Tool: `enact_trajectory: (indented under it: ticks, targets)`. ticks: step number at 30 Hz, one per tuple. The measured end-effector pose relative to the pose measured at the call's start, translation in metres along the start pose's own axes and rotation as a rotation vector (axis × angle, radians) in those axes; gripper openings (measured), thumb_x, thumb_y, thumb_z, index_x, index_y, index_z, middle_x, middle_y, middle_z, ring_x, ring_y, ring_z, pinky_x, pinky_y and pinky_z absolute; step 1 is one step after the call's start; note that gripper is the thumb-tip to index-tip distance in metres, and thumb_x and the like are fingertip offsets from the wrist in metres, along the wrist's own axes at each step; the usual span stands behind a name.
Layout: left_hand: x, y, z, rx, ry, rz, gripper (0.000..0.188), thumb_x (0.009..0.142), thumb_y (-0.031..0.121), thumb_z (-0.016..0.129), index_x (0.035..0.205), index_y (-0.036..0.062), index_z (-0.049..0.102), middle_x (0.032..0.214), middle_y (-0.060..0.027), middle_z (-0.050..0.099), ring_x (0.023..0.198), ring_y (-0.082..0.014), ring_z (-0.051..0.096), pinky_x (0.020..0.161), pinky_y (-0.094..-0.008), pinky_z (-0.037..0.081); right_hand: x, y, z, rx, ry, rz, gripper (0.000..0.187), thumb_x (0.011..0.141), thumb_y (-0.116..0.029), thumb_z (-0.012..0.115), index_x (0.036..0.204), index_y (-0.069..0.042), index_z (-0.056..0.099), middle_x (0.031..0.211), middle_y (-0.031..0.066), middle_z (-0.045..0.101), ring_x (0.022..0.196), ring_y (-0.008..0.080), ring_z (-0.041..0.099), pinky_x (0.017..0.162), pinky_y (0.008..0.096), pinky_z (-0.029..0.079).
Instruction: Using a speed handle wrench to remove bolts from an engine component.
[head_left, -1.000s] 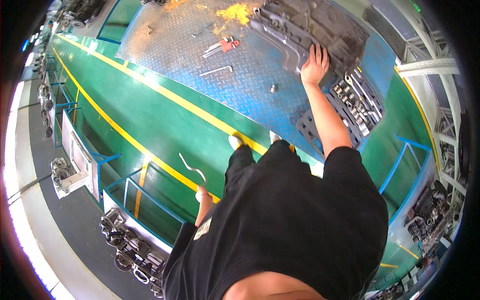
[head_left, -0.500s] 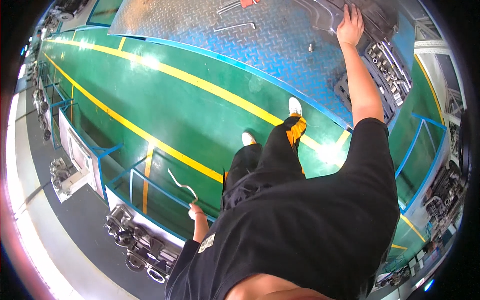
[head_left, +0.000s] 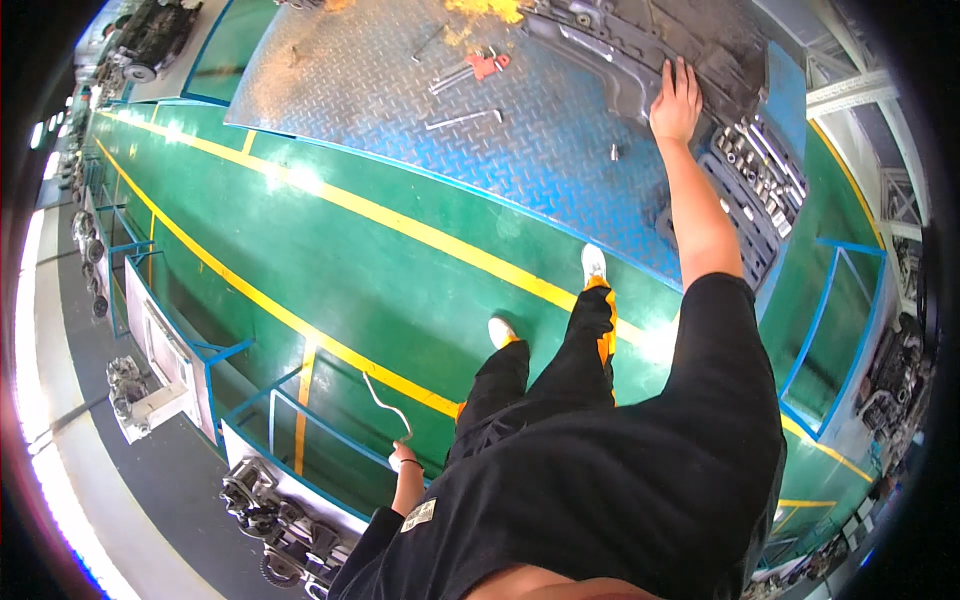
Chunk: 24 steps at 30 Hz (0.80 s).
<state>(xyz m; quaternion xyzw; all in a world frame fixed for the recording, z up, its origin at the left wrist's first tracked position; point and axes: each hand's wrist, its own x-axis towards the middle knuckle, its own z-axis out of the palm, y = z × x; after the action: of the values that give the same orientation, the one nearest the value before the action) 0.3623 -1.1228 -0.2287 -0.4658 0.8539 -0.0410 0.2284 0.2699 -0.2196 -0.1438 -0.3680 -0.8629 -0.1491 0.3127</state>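
Observation:
My left hand [head_left: 404, 458] hangs low at my left side, closed around one end of a thin S-bent metal bar [head_left: 388, 406]; its exact kind I cannot make out. The rest of the bar points forward and away over the floor. My right hand [head_left: 677, 104] reaches far forward and lies with outstretched fingers on a large dark moulded part [head_left: 620, 55] on the workbench. Beside my right forearm lies an open socket set case [head_left: 750, 190] with metal sockets and bars in it. A lone socket [head_left: 615, 152] stands on the bench, left of that hand.
The blue tread-plate workbench [head_left: 480, 160] also carries an L-shaped wrench [head_left: 464, 120], and a red holder [head_left: 487, 66] with hex keys. Blue-framed stands [head_left: 300, 405] with engine parts [head_left: 270, 510] line my left. Another blue frame [head_left: 830, 340] stands at right. Yellow lines mark the green floor.
My view has tilted up, so more of the bench and the dark part shows. My right hand stays on the part, its fingers a little closer together. The bar remains in my left hand.

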Motion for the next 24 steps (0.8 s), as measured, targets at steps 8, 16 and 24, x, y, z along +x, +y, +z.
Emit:
enact_trajectory:
  ticks: [8,16,24]
  targets:
    - [-0.060,0.069,0.003,-0.147,0.088,0.206,0.065,0.081,0.055,0.050,0.078,-0.0084,0.065,0.078,-0.0246,0.064,0.076,-0.0373,0.064,0.066,-0.0428,0.050,-0.004,-0.007,-0.020,0.035,-0.085,0.027,0.055,0.081,-0.011,0.051,0.134,-0.013,0.039,0.143,0.0044,0.031,0.129,0.0259,0.033,0.101,0.0430,0.032]
    - [-0.099,0.082,-0.012,-0.144,-0.017,0.359,0.057,0.081,0.050,0.050,0.076,-0.0044,0.067,0.075,-0.0253,0.063,0.076,-0.0369,0.064,0.071,-0.0419,0.049,-0.002,0.000,-0.020,0.055,-0.114,0.026,0.056,0.081,-0.012,0.051,0.135,-0.013,0.037,0.145,0.0043,0.029,0.130,0.0258,0.031,0.102,0.0424,0.031]
    - [-0.099,0.073,-0.030,-0.103,-0.045,0.311,0.055,0.081,0.048,0.052,0.085,-0.0049,0.066,0.087,-0.0245,0.064,0.085,-0.0366,0.063,0.076,-0.0410,0.050,-0.001,0.001,-0.020,0.055,-0.102,0.027,0.058,0.079,-0.012,0.053,0.135,-0.013,0.037,0.144,0.0043,0.030,0.130,0.0254,0.031,0.102,0.0418,0.031]
